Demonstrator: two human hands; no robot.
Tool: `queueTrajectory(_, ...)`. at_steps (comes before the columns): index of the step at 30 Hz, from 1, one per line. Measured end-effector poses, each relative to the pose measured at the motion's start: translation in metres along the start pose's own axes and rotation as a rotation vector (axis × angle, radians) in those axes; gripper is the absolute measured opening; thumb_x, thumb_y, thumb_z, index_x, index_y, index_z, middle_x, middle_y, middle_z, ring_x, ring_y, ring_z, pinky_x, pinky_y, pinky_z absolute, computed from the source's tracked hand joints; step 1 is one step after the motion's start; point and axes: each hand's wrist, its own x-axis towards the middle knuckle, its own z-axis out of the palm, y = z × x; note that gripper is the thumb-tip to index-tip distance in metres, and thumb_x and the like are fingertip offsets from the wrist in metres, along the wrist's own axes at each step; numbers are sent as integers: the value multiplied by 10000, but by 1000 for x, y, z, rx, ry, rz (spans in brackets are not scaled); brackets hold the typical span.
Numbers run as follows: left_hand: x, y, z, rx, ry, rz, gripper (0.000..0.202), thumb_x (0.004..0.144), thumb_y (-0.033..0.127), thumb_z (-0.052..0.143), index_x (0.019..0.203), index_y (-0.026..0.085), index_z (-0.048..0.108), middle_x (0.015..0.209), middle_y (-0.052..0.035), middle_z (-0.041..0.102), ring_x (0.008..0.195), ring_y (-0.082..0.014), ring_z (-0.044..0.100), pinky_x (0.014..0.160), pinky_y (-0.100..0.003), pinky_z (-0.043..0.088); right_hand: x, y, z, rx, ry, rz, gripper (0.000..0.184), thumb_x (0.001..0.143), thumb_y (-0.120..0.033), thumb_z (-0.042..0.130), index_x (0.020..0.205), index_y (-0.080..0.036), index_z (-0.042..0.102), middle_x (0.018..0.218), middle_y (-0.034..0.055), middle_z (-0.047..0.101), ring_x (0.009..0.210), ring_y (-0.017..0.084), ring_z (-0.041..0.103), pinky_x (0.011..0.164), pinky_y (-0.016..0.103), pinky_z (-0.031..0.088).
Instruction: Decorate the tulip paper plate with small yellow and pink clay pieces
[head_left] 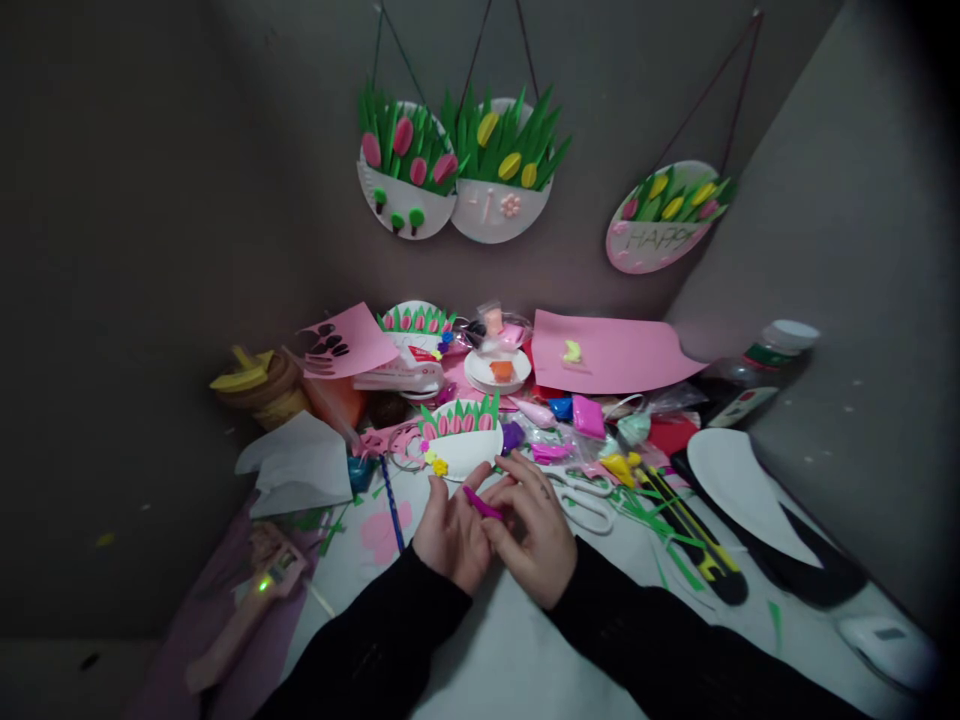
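Observation:
A small roll of magenta modelling clay (481, 503) sits between my two hands. My left hand (456, 535) is palm up, its fingers stretched out under the roll. My right hand (531, 530) curls over from the right, thumb and fingers at the clay's end. Just beyond my fingertips stands a white half paper plate (469, 452) with pink paper tulips, green paper leaves, and yellow and pink clay flowers at its left edge. Purple clay (512, 436) in a wrapper touches its right side.
White scissors (585, 500) and a yellow-black utility knife (705, 545) lie right, near green paper strips (667, 520). At left are a blue pencil (392, 503) and a pink glue gun (251, 605) with a lit light. Finished plates (502, 210) hang on the wall.

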Motion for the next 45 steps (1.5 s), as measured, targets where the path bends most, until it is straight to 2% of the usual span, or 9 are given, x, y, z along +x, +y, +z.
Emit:
queueTrajectory(5,2,1,-1,-35,61,22,727,816,596,256,1360,115,212,1238,-213,479,1062,-274,536,834,-391,432,-1,-11,-3,-21,25,-114,163,746,-365,568,744,-203,588,1174,72,526,1217,285,350,993,485,295)
queueTrajectory(10,0,9,4,-49,109,40,729,817,599,241,1355,107,242,1245,-219,475,1047,-260,550,719,-320,474,-9,-12,0,-66,-2,-216,461,777,-586,448,973,-194,589,1206,94,516,1231,306,335,1013,521,239)
queueTrajectory(14,0,6,2,-99,114,138,697,818,592,257,1348,138,275,1269,-194,472,1094,-261,522,860,-374,428,-12,-15,4,-190,-140,-229,774,811,-674,193,1316,-112,360,1388,143,325,1306,339,177,1027,545,193)
queueTrajectory(18,5,0,-6,-100,114,167,716,785,648,246,1345,203,283,1308,-167,447,1140,-305,480,935,-481,346,-15,-20,8,-293,-327,-342,906,762,-731,149,1398,-87,165,1445,142,188,1324,351,87,1039,553,144)
queueTrajectory(20,6,-1,-8,-110,121,153,750,771,671,227,1347,194,276,1317,-183,431,1147,-320,471,948,-495,324,-16,-19,9,-297,-363,-403,907,753,-740,137,1405,-109,141,1445,127,193,1325,342,98,1044,562,109)
queueTrajectory(24,3,0,-6,-136,79,180,764,761,680,242,1351,195,269,1340,-172,409,1185,-314,433,982,-505,285,-18,-15,8,-338,-329,-282,849,794,-693,103,1409,-108,97,1442,126,203,1326,338,107,1033,585,97)
queueTrajectory(27,0,0,-3,-123,83,196,755,760,678,260,1347,203,283,1351,-157,399,1219,-299,394,1002,-499,266,-20,-15,8,-323,-339,-321,855,773,-711,67,1412,-144,92,1451,93,189,1326,351,80,1021,609,87)
queueTrajectory(31,0,0,0,-142,132,224,725,771,665,258,1357,236,262,1392,-115,349,1247,-271,361,1023,-480,256,-20,-17,9,-321,-365,-229,848,779,-693,19,1413,-134,77,1466,103,109,1324,374,27,988,616,172)
queueTrajectory(45,-2,0,2,-143,161,237,708,766,676,240,1338,264,307,1386,-85,364,1257,-256,345,1012,-459,287,-22,-18,10,-311,-339,-245,868,748,-744,134,1413,-186,115,1471,111,82,1312,410,9,972,626,194)
